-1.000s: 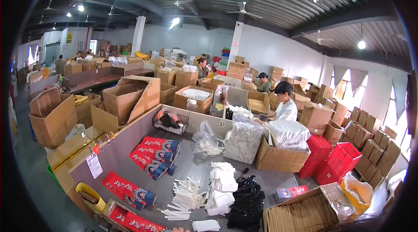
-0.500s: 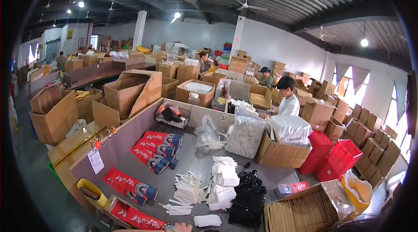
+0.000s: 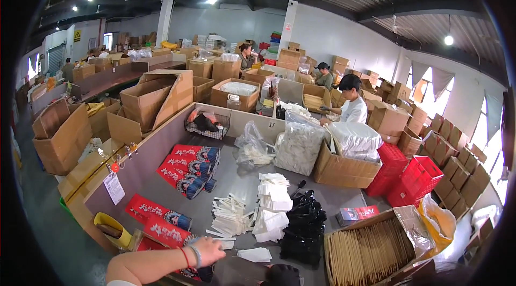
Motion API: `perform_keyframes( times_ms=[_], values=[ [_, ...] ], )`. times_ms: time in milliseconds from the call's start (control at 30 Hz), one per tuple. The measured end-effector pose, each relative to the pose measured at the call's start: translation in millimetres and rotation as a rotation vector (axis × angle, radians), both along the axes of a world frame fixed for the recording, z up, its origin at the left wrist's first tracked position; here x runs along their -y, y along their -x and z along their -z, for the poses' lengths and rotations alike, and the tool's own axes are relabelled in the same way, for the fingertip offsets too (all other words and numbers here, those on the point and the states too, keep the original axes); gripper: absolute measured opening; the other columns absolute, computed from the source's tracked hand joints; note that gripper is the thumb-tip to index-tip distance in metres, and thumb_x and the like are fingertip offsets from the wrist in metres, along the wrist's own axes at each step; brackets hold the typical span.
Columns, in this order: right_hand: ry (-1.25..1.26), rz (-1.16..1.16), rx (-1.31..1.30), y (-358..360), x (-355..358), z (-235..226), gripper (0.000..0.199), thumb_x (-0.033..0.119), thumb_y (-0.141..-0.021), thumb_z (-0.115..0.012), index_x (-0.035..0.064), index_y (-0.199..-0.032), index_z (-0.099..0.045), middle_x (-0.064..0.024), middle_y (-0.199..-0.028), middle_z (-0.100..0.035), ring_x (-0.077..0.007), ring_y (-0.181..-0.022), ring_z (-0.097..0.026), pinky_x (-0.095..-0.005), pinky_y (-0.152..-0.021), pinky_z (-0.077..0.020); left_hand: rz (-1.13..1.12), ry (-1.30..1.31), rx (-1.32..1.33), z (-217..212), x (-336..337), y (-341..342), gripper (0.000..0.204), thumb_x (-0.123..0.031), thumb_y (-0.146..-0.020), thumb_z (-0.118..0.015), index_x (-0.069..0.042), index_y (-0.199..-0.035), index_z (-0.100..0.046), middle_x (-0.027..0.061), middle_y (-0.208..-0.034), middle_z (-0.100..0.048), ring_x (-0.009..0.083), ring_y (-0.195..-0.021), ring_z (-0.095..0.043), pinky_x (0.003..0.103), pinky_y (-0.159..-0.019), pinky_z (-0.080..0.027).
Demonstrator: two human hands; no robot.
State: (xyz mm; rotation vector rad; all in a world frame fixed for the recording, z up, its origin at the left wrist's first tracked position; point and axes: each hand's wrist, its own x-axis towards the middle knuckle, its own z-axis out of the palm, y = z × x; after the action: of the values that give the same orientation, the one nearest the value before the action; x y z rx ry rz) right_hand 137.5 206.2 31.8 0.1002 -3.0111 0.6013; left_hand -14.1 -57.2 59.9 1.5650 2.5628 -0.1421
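My left hand (image 3: 206,251), with a red cord and a pale bracelet at the wrist, reaches in from the lower edge. Its fingers look slightly apart, bent down beside the white paper strips (image 3: 232,213); I see nothing held. Red printed packets (image 3: 164,230) with a blue figure lie beside and partly under it. What looks like my right hand (image 3: 282,274), in a black glove, shows at the bottom edge, its fingers hidden. Just above it lie a small white paper stack (image 3: 255,255) and black plastic-wrapped cutlery-like pieces (image 3: 303,227). White folded papers (image 3: 273,200) are piled behind.
At right stands a carton of thin wooden sticks (image 3: 368,248). Bagged white goods (image 3: 297,149), a carton (image 3: 344,170), red crates (image 3: 422,178) and a wire basket (image 3: 208,126) line the far side. A yellow holder (image 3: 114,229) stands left. A co-worker (image 3: 352,104) sits beyond the partition.
My left hand and forearm have come farther up into view over the red packets. A dark gloved shape has appeared at the bottom edge. The view has shifted slightly.
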Motion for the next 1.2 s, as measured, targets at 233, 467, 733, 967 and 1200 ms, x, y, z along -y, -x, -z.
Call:
perform_keyframes(
  times_ms=[233, 467, 733, 967, 1200],
  values=[
    [-0.036, 0.046, -0.242, -15, -12, 17, 0.021, 0.029, -0.078, -0.069, 0.0137, -0.08, -0.056, -0.0066, -0.077, -0.057, -0.0214, -0.071, -0.055, -0.0378, -0.066, -0.0415, -0.12, -0.028, 0.05, 29, 51, 0, 0.056, -0.03, -0.058, -0.082, -0.02, -0.109, -0.062, 0.0136, -0.121, -0.049, 0.0348, -0.112, -0.049, 0.049, -0.088, -0.046],
    [-0.057, 0.043, 0.007, -9, -9, 23, 0.058, 0.053, -0.068, -0.073, 0.0115, -0.106, -0.061, -0.0092, -0.1, -0.064, -0.0302, -0.092, -0.062, -0.0458, -0.081, -0.0438, -0.062, 0.048, 0.215, 61, 33, -43, 0.068, -0.035, -0.063, -0.082, -0.026, -0.124, -0.053, 0.0087, -0.13, -0.047, 0.0341, -0.115, -0.049, 0.049, -0.092, -0.043],
    [0.033, 0.01, 0.004, -13, -3, 32, 0.059, 0.054, -0.068, -0.074, 0.0116, -0.106, -0.059, -0.0098, -0.103, -0.062, -0.0304, -0.097, -0.06, -0.0448, -0.086, -0.0414, -0.138, -0.157, 0.151, 64, 37, -53, 0.068, -0.038, -0.064, -0.081, -0.02, -0.125, -0.055, 0.0096, -0.129, -0.048, 0.0337, -0.113, -0.049, 0.053, -0.097, -0.038],
    [-0.026, -0.024, 0.007, -3, 3, 26, 0.062, 0.057, -0.066, -0.074, 0.0103, -0.105, -0.062, -0.0108, -0.098, -0.064, -0.0312, -0.092, -0.062, -0.0448, -0.081, -0.0446, -0.681, -0.63, 0.065, 93, 26, -75, 0.062, -0.042, -0.066, -0.077, -0.006, -0.114, -0.062, 0.0111, -0.115, -0.058, 0.0322, -0.115, -0.046, 0.056, -0.102, -0.03],
    [-0.147, -0.051, 0.075, 7, 8, 24, 0.06, 0.059, -0.067, -0.072, 0.0126, -0.104, -0.063, -0.0104, -0.095, -0.064, -0.0314, -0.086, -0.063, -0.0457, -0.076, -0.0464, -0.769, -0.824, 0.053, 108, 26, -75, 0.06, -0.039, -0.058, -0.083, -0.002, -0.102, -0.066, 0.0125, -0.114, -0.057, 0.0348, -0.115, -0.043, 0.051, -0.102, -0.028]
  ],
)
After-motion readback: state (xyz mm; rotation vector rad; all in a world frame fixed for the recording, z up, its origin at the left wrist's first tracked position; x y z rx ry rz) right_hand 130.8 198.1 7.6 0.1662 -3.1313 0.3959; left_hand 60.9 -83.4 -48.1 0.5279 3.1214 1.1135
